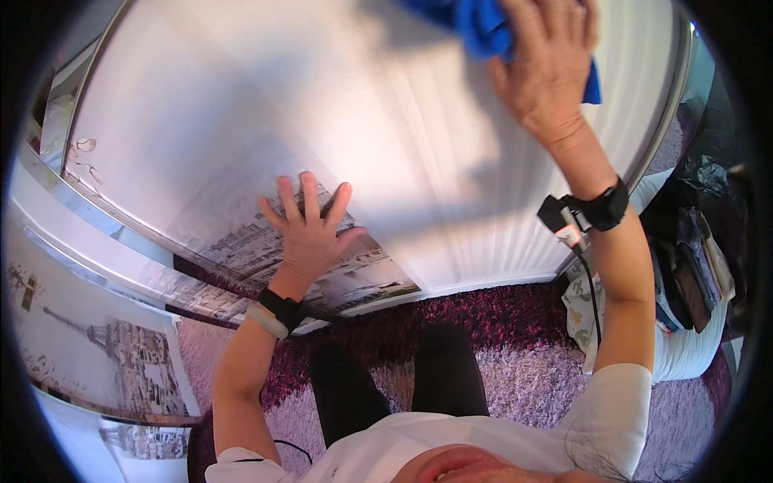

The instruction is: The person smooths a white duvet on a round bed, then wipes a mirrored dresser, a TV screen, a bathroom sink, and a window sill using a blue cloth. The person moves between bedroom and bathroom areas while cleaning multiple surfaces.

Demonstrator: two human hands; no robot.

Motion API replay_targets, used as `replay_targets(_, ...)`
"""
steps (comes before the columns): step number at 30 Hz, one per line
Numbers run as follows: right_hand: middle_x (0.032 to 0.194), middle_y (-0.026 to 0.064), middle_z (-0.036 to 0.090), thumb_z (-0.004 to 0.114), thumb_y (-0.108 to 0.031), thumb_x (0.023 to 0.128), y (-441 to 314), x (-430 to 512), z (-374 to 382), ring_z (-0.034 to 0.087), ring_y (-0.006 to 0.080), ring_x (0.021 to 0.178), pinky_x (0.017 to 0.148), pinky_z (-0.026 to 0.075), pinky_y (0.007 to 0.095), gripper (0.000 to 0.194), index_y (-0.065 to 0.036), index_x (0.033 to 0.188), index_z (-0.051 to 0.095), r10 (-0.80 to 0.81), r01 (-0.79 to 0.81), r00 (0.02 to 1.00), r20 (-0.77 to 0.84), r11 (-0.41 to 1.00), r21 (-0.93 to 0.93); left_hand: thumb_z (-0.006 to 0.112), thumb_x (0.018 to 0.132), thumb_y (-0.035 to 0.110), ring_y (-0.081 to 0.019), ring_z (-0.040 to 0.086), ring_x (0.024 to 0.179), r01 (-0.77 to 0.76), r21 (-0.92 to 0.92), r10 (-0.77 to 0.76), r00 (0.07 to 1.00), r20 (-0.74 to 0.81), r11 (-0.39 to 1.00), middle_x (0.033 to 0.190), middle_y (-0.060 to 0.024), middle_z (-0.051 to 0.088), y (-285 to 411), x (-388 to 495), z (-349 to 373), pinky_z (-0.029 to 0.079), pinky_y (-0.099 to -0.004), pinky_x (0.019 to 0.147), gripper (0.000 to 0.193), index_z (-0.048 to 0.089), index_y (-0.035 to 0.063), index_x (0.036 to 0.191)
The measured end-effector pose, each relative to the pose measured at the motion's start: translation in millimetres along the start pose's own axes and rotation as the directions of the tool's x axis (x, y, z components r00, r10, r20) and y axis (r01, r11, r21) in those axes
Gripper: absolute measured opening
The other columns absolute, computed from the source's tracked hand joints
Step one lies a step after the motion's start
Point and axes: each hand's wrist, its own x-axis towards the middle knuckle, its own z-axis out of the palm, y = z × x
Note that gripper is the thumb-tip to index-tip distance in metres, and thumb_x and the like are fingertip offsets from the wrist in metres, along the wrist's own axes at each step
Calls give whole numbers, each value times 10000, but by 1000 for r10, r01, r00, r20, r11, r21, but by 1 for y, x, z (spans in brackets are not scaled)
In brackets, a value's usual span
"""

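A large glossy white panel (392,151) in a thin metal frame stands before me and shows blurred reflections. Near its top edge in view, my right hand (549,72) holds a bunched blue cloth (486,27) against or just over the surface; the exact contact cannot be told. Lower down, my left hand (311,235) has its fingers spread and the palm towards the panel, over a grey cityscape picture (374,281). It appears to rest there and holds nothing. Each wrist wears a black band, and a black device (558,217) with a cable sits at the right one.
A shaggy purple and pale rug (525,368) covers the floor under my legs. Folded clothes (694,271) lie on a white padded bundle (694,347) at the right. On the left is another panel with an Eiffel Tower picture (109,338). The black cable (592,296) hangs beside my right forearm.
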Motion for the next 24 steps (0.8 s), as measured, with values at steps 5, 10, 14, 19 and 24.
replay_targets(5, 1436, 239, 435, 609, -42, 783, 10, 38, 8, 415, 467, 1296, 1115, 277, 579, 610, -63, 1381, 493, 38, -39, 972, -234, 999, -2, 596, 839, 692, -546, 126, 1437, -21, -17, 20, 997, -75, 1000, 1581, -282, 163, 9, 11, 13, 45, -814, 1017, 822, 374, 285, 1518)
replay_targets(10, 1402, 268, 431, 621, -16, 729, -54, 65, 27, 435, 482, 1240, 1078, 360, 536, 652, -25, 1368, 489, -10, 49, 969, -247, 987, 155, 603, 865, 630, -427, 121, 1484, -99, -81, 85, 982, -169, 992, 1587, -223, 211, 30, 43, 14, 21, -748, 1077, 753, 421, 265, 1497)
replay_targets(14, 1410, 100, 511, 721, -207, 724, -131, 58, 41, 464, 270, 1318, 1086, 345, 458, 631, -223, 1331, 546, -86, 69, 995, 53, 961, 268, 562, 875, 635, -291, 190, 1486, -187, -126, 175, 980, -99, 974, 1603, -68, 246, 46, 56, 18, 171, -683, 1121, 812, 300, 269, 1551)
replay_targets(19, 1471, 99, 486, 623, -229, 878, -168, 26, 38, 485, 293, 1344, 1153, 321, 462, 453, -270, 1314, 509, -682, 660, 731, 13, 711, 243, 532, 920, 575, -265, 188, 1496, -294, -112, 278, 950, -143, 949, 1607, -62, 261, 38, 48, 24, 192, -574, 1167, 798, 260, 193, 1567)
replay_targets(24, 1480, 124, 473, 611, -198, 838, -94, 34, 23, 466, 305, 1355, 1149, 282, 487, 556, -227, 1377, 476, -527, 504, 845, 96, 843, 188, 567, 914, 523, -245, 205, 1497, -352, -117, 336, 932, -135, 929, 1613, -56, 271, 27, 44, 20, 206, -544, 1162, 813, 230, 191, 1576)
